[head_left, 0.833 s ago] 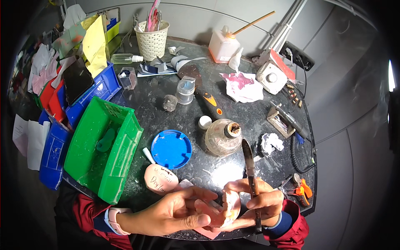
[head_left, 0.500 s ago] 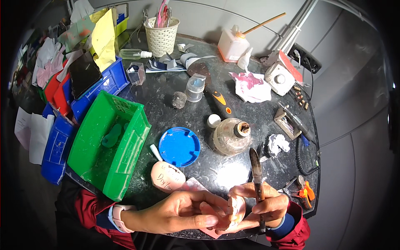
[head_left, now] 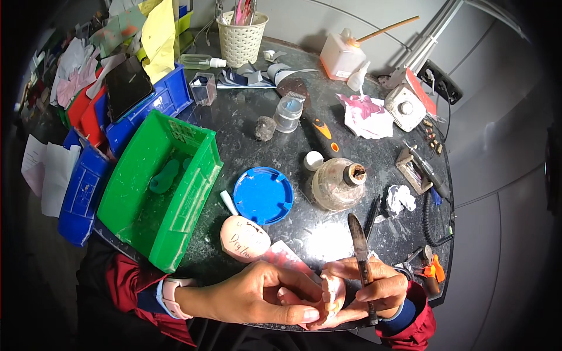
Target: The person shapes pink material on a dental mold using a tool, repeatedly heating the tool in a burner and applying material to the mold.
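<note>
Near the front edge of the table, a pinkish dental model with a row of teeth (head_left: 332, 295) is held between my two hands. My left hand (head_left: 254, 295) grips it from the left, with the thumb pressed along its lower side. My right hand (head_left: 380, 284) steadies its right side with the fingertips. In that same hand a dark-stained wax knife (head_left: 358, 237) stands nearly upright, its broad blade pointing away from me. A pink-smeared pad (head_left: 287, 257) lies behind my left hand, beside a rounded pink block with handwriting (head_left: 244, 238).
A green bin (head_left: 181, 207) stands at left, near blue bins (head_left: 82, 202). A blue round lid (head_left: 263, 196) and glass spirit burner (head_left: 339, 184) occupy the middle. A handpiece (head_left: 427, 169), crumpled paper (head_left: 400, 199) and orange-handled pliers (head_left: 434, 269) lie at right.
My left hand has closed further around the dental model, its thumb moving right toward the teeth. The knife stays in my right hand. The whole view has shifted slightly.
</note>
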Demonstrator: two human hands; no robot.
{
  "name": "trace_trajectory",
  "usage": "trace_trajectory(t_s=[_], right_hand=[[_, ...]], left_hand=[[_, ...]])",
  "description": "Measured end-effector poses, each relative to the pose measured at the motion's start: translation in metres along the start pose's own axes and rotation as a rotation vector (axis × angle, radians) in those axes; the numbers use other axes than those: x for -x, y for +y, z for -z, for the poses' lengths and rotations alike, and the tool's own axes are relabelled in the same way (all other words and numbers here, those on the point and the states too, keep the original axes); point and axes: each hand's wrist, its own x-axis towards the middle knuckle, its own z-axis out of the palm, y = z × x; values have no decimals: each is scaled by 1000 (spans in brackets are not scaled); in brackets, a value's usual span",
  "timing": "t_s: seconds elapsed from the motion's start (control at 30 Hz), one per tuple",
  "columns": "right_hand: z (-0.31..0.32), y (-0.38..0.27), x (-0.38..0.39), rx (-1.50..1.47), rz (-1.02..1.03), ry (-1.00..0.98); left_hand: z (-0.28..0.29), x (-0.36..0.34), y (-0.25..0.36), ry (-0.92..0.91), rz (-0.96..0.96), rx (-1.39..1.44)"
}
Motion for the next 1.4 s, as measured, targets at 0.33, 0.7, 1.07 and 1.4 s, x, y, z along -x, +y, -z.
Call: trace_trajectory(t_s=[0.33,0.7,1.07,1.4], right_hand=[[-5,-4,0,-25,-42,0],[-3,-2,-2,-3,-57,-71],[3,-9,-3,101,-7,59],[16,5,2,478,2,663]], left_hand=[[-2,2,1,-49,68,37],[-1,3,3,-20,88,-2],[-2,3,3,-10,46,45],[-2,6,6,34,126,99]])
